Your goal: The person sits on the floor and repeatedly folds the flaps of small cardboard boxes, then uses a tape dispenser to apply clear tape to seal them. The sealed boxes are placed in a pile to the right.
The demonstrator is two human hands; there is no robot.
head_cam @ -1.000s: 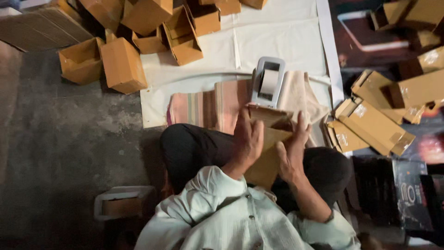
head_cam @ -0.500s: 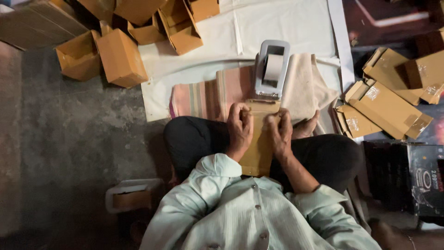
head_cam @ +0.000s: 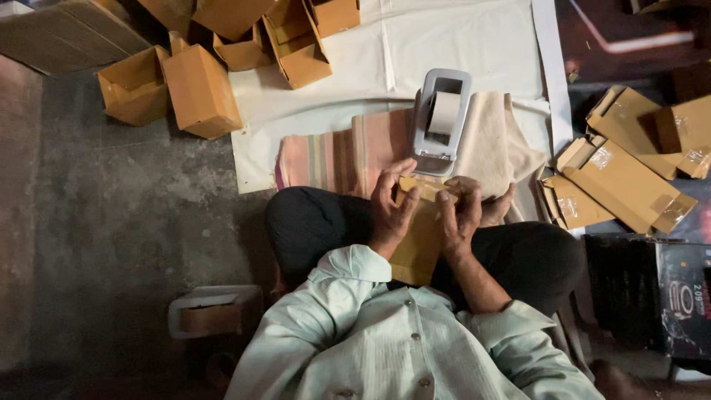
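Note:
I sit cross-legged on the floor with a flat brown cardboard box [head_cam: 416, 244] standing on my lap. My left hand [head_cam: 390, 209] grips its upper left edge. My right hand [head_cam: 461, 207] grips the upper right edge, fingers curled over the top. A strip of clear tape [head_cam: 422, 183] runs across the box's top between my fingers. Just beyond the box stands a grey tape dispenser [head_cam: 440, 122] with a pale tape roll in it, resting on a striped cloth [head_cam: 341, 152].
Several open brown cartons [head_cam: 200, 89] lie at the upper left on a white sheet [head_cam: 459, 37]. Flattened taped boxes [head_cam: 629, 181] are stacked at the right. A small white tray [head_cam: 211, 315] holding a box sits by my left side. Grey concrete floor [head_cam: 111, 222] stretches left.
The box has turned more upright on my lap, and both hands have shifted up to its top edge near the dispenser. The view has tilted slightly.

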